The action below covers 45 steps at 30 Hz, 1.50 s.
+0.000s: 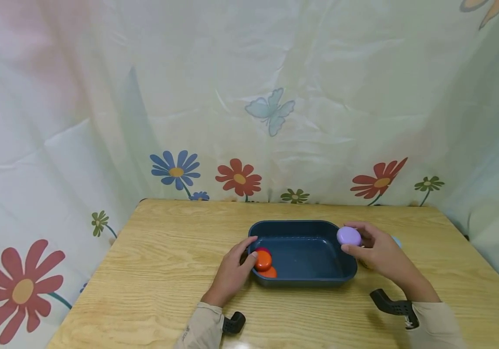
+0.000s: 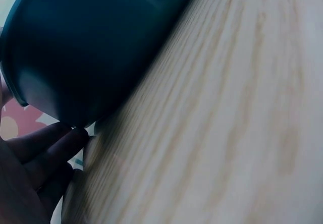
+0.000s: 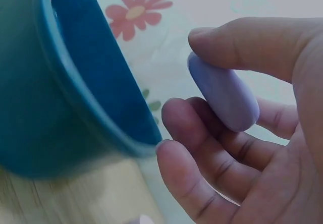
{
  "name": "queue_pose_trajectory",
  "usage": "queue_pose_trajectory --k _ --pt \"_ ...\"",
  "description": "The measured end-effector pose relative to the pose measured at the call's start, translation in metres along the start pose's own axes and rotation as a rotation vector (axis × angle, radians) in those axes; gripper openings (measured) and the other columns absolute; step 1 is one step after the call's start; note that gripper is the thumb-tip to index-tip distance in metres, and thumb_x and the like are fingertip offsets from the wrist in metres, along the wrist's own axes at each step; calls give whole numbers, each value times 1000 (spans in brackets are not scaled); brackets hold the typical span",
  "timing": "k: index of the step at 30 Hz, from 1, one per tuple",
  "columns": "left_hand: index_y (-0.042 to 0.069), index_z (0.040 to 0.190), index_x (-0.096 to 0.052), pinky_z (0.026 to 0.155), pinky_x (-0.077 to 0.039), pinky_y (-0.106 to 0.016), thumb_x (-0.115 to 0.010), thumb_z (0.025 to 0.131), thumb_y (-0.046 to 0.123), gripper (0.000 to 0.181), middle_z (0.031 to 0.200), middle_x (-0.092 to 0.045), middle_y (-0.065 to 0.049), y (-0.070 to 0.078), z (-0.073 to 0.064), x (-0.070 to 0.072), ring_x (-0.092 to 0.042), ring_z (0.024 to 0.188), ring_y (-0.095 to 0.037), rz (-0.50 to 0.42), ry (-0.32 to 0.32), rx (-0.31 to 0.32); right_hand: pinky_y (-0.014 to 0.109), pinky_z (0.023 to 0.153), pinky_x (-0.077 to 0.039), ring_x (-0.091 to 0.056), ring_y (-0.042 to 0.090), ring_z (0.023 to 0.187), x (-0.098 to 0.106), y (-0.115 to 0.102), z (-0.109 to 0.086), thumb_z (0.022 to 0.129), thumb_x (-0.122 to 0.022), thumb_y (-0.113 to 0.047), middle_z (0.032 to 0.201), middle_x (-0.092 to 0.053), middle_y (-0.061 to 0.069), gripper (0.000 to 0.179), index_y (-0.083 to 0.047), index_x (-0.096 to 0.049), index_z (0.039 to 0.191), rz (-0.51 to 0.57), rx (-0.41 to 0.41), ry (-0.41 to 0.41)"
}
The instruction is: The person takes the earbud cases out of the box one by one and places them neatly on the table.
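A dark blue rectangular tub (image 1: 302, 282) with rounded corners stands on the table. At its left end my left hand (image 1: 232, 271) holds the rim, and in the left wrist view its fingers (image 2: 55, 146) touch the outer wall low down. Over the right end of the tub, my right hand (image 1: 378, 249) pinches a smooth purple disc (image 1: 349, 236) between thumb and fingers. The right wrist view shows this rounded disc (image 3: 224, 93) edge-on, apart from the tub wall (image 3: 75, 98). Inside the tub, at the left, an orange disc (image 1: 263, 261) lies over other red and orange pieces.
Behind my right hand a light blue piece (image 1: 397, 241) shows partly on the wooden table (image 1: 179, 242). Something yellowish under that hand is mostly hidden. A flowered curtain (image 1: 319, 121) hangs at the table's back edge. Black camera mounts (image 1: 393, 305) sit on both wrists.
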State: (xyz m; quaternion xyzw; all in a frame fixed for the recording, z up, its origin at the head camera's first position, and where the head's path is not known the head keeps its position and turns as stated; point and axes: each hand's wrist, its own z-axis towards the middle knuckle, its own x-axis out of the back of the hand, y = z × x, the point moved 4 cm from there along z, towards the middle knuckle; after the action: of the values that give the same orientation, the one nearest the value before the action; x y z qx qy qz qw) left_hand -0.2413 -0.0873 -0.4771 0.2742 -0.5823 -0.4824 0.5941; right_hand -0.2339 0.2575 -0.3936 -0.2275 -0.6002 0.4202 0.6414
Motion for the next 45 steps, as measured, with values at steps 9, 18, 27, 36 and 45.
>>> queue_pose_trajectory --k 9,18,27,36,45 --pt "34 148 -49 113 -34 -52 -51 104 42 45 154 -42 6 -1 2 -1 -39 142 -24 10 1 -6 22 74 -57 -62 0 97 21 20 -12 96 -71 -24 131 -53 28 60 3 -45 143 -16 -34 40" --pt "29 148 -50 113 -36 -51 -52 104 42 46 153 -44 5 0 0 1 -41 140 -22 5 17 -30 25 70 -58 -59 0 93 39 46 -21 97 -69 -24 131 -50 31 60 5 -44 143 -64 -68 81" --pt "30 148 -50 113 -35 -51 -52 103 41 46 153 -43 6 -1 -1 -1 -40 141 -22 -1 13 -16 20 70 -52 -52 46 114 50 71 -28 98 -66 -35 139 -43 34 69 5 -39 148 -119 -195 49" --pt "30 148 -51 113 -36 -51 -52 104 41 45 152 -45 4 1 -1 1 -42 140 -23 12 23 -19 28 68 -57 -56 44 108 54 92 -29 96 -66 -43 130 -48 41 80 12 -37 147 -187 -286 22" --pt "28 148 -51 113 -36 -49 -54 103 41 47 151 -45 6 -2 1 0 -42 139 -20 20 26 -24 57 78 -54 -58 51 104 61 95 -30 95 -68 -40 122 -54 42 76 19 -43 137 -405 -242 -5"
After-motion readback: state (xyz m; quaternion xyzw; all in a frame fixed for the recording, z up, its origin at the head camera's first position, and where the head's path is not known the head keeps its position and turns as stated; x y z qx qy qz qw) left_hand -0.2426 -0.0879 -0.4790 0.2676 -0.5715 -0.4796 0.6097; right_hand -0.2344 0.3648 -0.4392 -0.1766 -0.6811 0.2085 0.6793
